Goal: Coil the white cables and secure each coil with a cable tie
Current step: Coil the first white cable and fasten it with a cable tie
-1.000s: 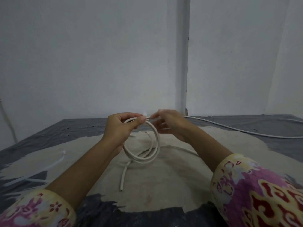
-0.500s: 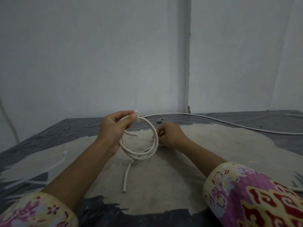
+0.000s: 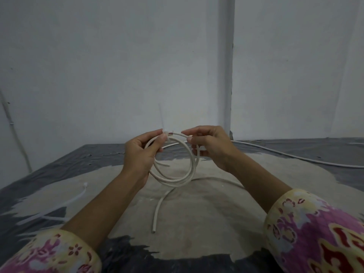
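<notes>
A white cable coil (image 3: 177, 179) of a few loops hangs upright between my hands above the floor. My left hand (image 3: 140, 154) pinches the top left of the coil, where a translucent cable tie (image 3: 162, 120) wraps the loops and its tail sticks straight up. My right hand (image 3: 208, 145) grips the top right of the coil with fingers curled around the loops. One loose cable end (image 3: 157, 213) trails down from the coil onto the floor toward me.
Several spare cable ties (image 3: 65, 201) lie on the floor at the left. Another long white cable (image 3: 295, 156) runs along the floor at the back right near the wall. A pale patch covers the dark floor under my hands.
My right hand rose from the floor back to the top right of the coil. The cable tie's tail now stands up from the coil's top. The coil sits a bit higher.
</notes>
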Available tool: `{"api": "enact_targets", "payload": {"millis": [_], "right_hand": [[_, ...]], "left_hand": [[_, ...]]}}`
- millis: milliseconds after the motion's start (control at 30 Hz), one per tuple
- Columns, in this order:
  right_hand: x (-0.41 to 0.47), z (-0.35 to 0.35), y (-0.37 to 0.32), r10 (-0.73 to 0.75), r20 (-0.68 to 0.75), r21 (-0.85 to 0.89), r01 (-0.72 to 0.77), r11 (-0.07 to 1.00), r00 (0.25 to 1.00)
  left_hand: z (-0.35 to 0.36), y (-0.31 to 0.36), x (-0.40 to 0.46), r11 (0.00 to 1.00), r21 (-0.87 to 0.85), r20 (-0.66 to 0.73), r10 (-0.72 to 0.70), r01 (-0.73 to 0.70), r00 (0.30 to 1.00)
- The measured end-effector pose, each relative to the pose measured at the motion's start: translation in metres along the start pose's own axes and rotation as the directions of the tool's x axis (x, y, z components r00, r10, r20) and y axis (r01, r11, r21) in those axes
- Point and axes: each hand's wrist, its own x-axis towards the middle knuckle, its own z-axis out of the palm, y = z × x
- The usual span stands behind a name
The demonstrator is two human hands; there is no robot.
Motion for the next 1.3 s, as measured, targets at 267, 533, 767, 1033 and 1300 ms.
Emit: {"api": "enact_targets", "payload": {"millis": [267, 533, 767, 1033, 1300], "right_hand": [[0.002, 0.009, -0.002, 0.065, -0.070, 0.123, -0.056, 0.991, 0.995], [0.001, 0.019, -0.003, 0.113, -0.048, 0.126, -0.106, 0.986, 0.992], [0.001, 0.023, -0.005, 0.017, -0.148, -0.076, -0.028, 0.997, 0.989], [-0.002, 0.027, -0.007, 0.152, -0.061, 0.195, -0.138, 0.971, 0.986], [0.001, 0.025, -0.014, 0.106, -0.065, 0.047, -0.103, 0.994, 0.992]], "left_hand": [[0.001, 0.005, 0.000, 0.998, -0.047, -0.023, 0.035, -0.036, 0.999], [-0.001, 0.007, 0.000, 0.997, -0.079, 0.021, 0.005, -0.004, 1.000], [0.001, 0.003, -0.002, 0.999, -0.032, 0.017, -0.006, 0.007, 1.000], [0.004, 0.005, -0.003, 0.985, -0.148, 0.106, -0.069, 0.084, 0.992], [0.006, 0.007, -0.003, 0.998, 0.054, 0.204, 0.000, -0.011, 0.979]]}}
